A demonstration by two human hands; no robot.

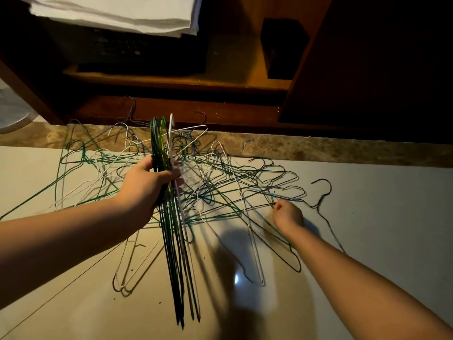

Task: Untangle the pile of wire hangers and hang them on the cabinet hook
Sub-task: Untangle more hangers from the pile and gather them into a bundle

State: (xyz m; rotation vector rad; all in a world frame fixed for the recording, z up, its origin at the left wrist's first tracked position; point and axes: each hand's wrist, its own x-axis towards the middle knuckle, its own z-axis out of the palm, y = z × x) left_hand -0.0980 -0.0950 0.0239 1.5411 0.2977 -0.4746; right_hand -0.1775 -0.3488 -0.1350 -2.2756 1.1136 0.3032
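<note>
Two bare hands work at a pile of wire hangers [220, 173] that lies tangled on the floor [367, 204].

The left hand [149, 185] is over the left-middle part of the pile, and its fingers are closed tightly around a bundle of hangers [171, 241]. The bundle is green, dark and white, with the hooks up and the long ends hanging toward the camera. The right hand [288, 214] is at the right edge of the pile, low on the floor, with its fingers curled together on a single wire [291, 199]. One dark hanger [321, 195] lies just right of the pile. The wooden cabinet [367, 69] stands directly behind the pile. On its shelf is a black box [282, 47], and a folded white cloth [117, 13] is higher on the left.
</note>
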